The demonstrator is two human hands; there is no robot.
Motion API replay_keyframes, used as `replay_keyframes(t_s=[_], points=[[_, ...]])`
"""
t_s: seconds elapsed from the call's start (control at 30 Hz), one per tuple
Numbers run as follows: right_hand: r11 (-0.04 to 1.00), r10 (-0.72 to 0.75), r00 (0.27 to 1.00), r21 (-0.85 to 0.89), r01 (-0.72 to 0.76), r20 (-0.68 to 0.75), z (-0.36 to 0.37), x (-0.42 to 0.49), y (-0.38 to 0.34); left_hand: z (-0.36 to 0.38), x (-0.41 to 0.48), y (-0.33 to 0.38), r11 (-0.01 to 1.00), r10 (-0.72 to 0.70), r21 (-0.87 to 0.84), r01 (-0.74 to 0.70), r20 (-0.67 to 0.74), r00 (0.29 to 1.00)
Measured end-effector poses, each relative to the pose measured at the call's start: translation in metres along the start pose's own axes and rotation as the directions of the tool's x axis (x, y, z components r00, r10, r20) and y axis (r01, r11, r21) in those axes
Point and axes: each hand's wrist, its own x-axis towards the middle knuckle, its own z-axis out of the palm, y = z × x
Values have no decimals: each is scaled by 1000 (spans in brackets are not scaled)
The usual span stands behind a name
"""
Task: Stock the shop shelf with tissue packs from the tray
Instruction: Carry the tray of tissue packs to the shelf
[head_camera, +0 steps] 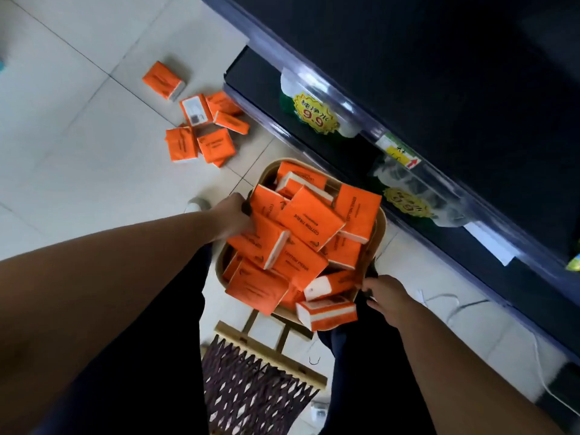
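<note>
A worker stands over a dark shop shelf (439, 73) that fills the frame from 12 to 4 o'clock, its lower tiers showing no tissue packs, so the stocking appears yet to begin. On the pale tiled floor (78, 136) below, the tray (268, 172) sits at the centre of the view, carried at about knee level and close to the shelf edge, apparently to keep each reach short. It is heaped above its rim with orange tissue packs (309, 219) lying at all angles, and one overhanging pack (326, 313) juts past the rim at 5 o'clock, likely the first to slip if the tray tips. A wooden-framed woven seat (251, 387) stands at 6 o'clock between the legs. Spilled packs (216, 145) lie scattered at 10 to 11 o'clock, well apart from the tray. The left grip (232, 215) is closed on the tray's 9 o'clock rim, thumb on top and fingers hidden by packs; the right grip (381, 293) curls over the opposite rim at 4 o'clock, a two-sided hold that looks meant to keep the load level. A yellow 9.9 price tag (315, 113) hangs on the shelf rail at 1 o'clock.
</note>
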Motion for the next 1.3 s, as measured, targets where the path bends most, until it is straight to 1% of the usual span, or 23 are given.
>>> replay_keyframes(t_s=[0.07,0.1,0.13,0.23,0.3,0.37,0.43,0.47,0.53,0.6,0.63,0.73,0.83,0.97,1.03,1.17,1.23,1.3], points=[[982,-18,997,-191,4,-71,1,23,11,13,12,3,1000,26,16,-27,57,998],[964,-27,995,-267,1,-95,0,30,15,18,19,3,999,46,14,-48,95,994],[952,-30,994,-307,-4,-108,-2,41,21,24,29,5,997,71,14,-73,136,988],[933,-49,989,-359,-4,-138,-13,77,35,43,59,11,984,151,62,-169,224,963],[937,-61,990,-349,15,-123,-21,98,41,58,77,12,970,193,93,-224,261,946],[936,-84,993,-349,49,-87,-26,112,44,71,90,15,960,215,113,-258,299,930],[950,-114,991,-300,87,-76,-25,122,45,80,103,20,943,203,187,-276,334,920],[968,-131,988,-225,109,-83,-23,130,47,83,111,23,931,217,216,-295,322,922],[986,-166,979,-15,165,-116,-22,140,53,87,126,29,901,287,248,-357,280,916],[949,-238,957,170,265,-166,-21,142,49,91,133,38,870,358,269,-414,234,904],[929,-274,943,204,310,-189,-18,142,48,94,135,40,870,370,266,-415,203,907],[900,-289,922,255,354,-257,-8,129,52,107,129,36,870,413,257,-422,91,906],[875,-339,911,277,397,-237,-15,126,56,113,128,26,874,436,253,-414,-35,899],[863,-414,893,238,447,-176,-17,114,70,125,113,17,898,433,152,-412,-143,890],[864,-441,882,188,467,-163,-15,101,78,132,103,12,902,422,181,-393,-166,891],[862,-495,856,36,505,-148,-15,89,91,144,92,14,899,418,206,-386,-146,897],[861,-506,854,-3,509,-122,-14,86,94,147,93,14,897,430,200,-394,-187,883],[862,-504,858,-2,507,-102,-11,87,93,149,99,11,889,451,204,-410,-228,863]])
